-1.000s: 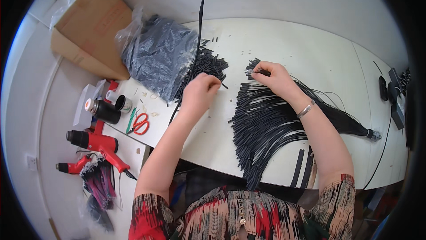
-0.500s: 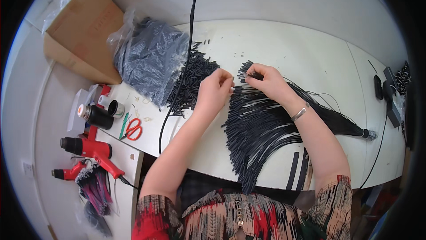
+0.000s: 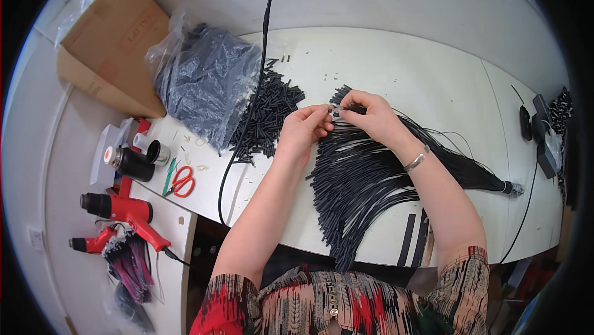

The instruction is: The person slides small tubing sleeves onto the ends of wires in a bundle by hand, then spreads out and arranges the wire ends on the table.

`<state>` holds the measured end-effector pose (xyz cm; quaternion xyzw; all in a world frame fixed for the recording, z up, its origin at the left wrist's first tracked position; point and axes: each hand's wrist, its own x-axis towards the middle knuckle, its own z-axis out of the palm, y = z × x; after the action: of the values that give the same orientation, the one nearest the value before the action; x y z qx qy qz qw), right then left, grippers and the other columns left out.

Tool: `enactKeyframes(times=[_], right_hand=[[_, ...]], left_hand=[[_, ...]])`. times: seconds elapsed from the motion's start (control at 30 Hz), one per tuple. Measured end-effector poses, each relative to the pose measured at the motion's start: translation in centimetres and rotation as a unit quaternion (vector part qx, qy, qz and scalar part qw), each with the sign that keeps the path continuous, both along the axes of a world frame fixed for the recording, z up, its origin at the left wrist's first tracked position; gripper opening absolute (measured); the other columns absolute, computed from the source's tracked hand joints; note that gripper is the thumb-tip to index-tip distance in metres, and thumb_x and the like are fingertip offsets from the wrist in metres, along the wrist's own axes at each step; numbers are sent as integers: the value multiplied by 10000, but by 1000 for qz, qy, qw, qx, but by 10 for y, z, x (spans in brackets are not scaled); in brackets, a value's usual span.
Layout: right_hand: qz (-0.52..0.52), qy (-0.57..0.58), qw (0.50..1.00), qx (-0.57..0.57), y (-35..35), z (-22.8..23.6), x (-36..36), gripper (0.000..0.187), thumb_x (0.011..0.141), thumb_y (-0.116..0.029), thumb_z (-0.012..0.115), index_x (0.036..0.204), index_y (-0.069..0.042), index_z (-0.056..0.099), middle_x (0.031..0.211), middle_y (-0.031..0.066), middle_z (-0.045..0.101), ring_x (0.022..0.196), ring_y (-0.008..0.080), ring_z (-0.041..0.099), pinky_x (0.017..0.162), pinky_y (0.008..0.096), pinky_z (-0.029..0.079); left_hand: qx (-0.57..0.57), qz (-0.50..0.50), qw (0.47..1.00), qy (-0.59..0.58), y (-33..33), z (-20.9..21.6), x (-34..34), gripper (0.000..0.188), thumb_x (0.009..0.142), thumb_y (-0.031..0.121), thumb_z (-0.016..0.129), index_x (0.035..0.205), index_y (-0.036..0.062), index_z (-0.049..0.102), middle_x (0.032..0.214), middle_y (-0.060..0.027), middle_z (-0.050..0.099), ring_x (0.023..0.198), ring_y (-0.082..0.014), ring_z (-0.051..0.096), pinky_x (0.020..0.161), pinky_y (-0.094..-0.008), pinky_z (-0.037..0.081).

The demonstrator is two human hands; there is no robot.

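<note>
My left hand [image 3: 305, 132] is closed in a pinch at the tips of the wires; whatever small piece lies between its thumb and forefinger is too hidden to name. My right hand [image 3: 375, 118] closes on a few ends of black wires [image 3: 365, 174], and the fingertips of both hands almost meet. The wires fan out across the table, their ends covered in short black tubes, and gather into a tied bundle end [image 3: 512, 189] at the right. Just left of my left hand lies a pile of loose short black tubes [image 3: 272, 109].
Beside the pile are a clear plastic bag [image 3: 207, 81] of dark pieces and a cardboard box [image 3: 117, 41]. A black cable [image 3: 266, 31] hangs across the view. At left are red-handled scissors [image 3: 184, 181], a black bottle [image 3: 133, 163] and a red heat gun [image 3: 127, 211].
My left hand has moved slightly right and down, bringing its fingertips up to those of my right hand. The right hand stays nearly in place at the wire ends.
</note>
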<state>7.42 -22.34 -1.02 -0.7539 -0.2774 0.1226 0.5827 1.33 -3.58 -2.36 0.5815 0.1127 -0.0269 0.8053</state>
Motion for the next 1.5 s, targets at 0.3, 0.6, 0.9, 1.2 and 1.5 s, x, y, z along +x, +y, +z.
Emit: enactKeyframes(times=[0.3,0.6,0.9,1.2,1.5], right_hand=[[-15,-42,999,3,2,-6,2,105,889,-97,693,941,-18,646,824,-13,618,810,76,536,744,242,445],[-10,-306,947,-96,0,-2,0,131,817,-94,698,914,-28,639,830,84,626,829,233,561,793,340,473],[-18,-83,996,-39,-2,-4,1,142,884,-125,690,957,-11,647,862,46,624,808,136,556,762,278,461],[-15,-63,997,-28,-1,-6,-1,153,880,-130,698,950,0,657,866,48,625,837,134,566,796,280,459],[-4,17,1000,10,-1,-8,4,187,909,-175,689,972,1,685,837,15,679,786,84,575,750,258,475]], left_hand=[[4,-5,1000,9,0,1,0,202,997,190,637,1060,11,705,855,-16,676,732,-81,623,653,-200,487],[100,-11,995,-17,-8,1,-2,192,984,142,633,1031,-25,715,832,-39,692,702,-99,637,664,-208,501],[-111,-8,994,-17,5,-4,4,341,1059,279,542,1099,-37,663,915,-69,687,786,-124,654,714,-239,547],[-59,-54,997,-2,1,-3,5,329,1066,286,526,1065,-8,675,909,-46,694,811,-116,651,738,-240,536],[-67,-42,997,-13,1,-8,6,330,1068,275,519,1081,-19,669,913,-55,692,802,-120,655,737,-240,538]])
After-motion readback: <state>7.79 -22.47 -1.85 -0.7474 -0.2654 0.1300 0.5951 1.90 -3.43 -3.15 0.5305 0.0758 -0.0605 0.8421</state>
